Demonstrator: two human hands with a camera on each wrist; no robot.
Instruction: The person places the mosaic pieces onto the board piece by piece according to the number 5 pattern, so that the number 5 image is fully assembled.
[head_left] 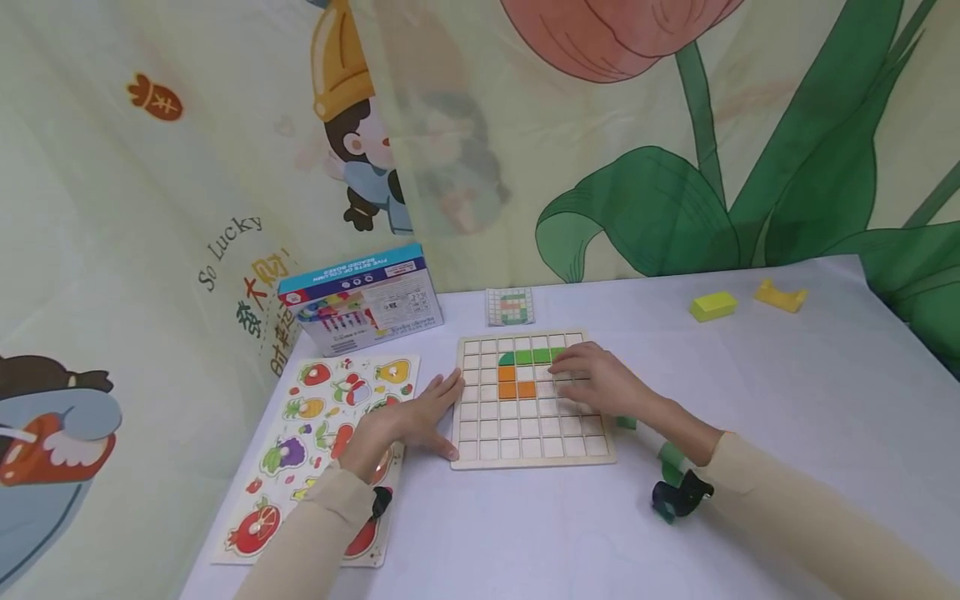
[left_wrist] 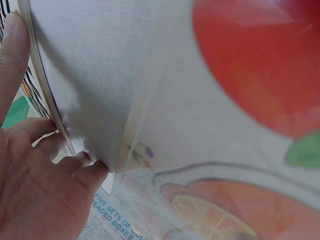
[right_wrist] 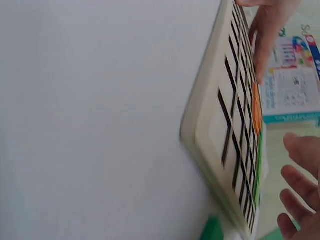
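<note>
The grid board (head_left: 532, 400) lies flat in the middle of the worktop (head_left: 787, 400), its sides square to the near edge; it is about as long as it is wide. The left hand (head_left: 420, 417) lies open against the board's left edge, likely to keep it from sliding. The right hand (head_left: 592, 379) rests on the board with fingers relaxed, by the green tiles (head_left: 528, 357) and orange tiles (head_left: 515, 382). It holds nothing I can see.

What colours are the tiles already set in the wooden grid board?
Green and orange: green tiles above orange tiles in the grid board. Clearest in the head view.
</note>
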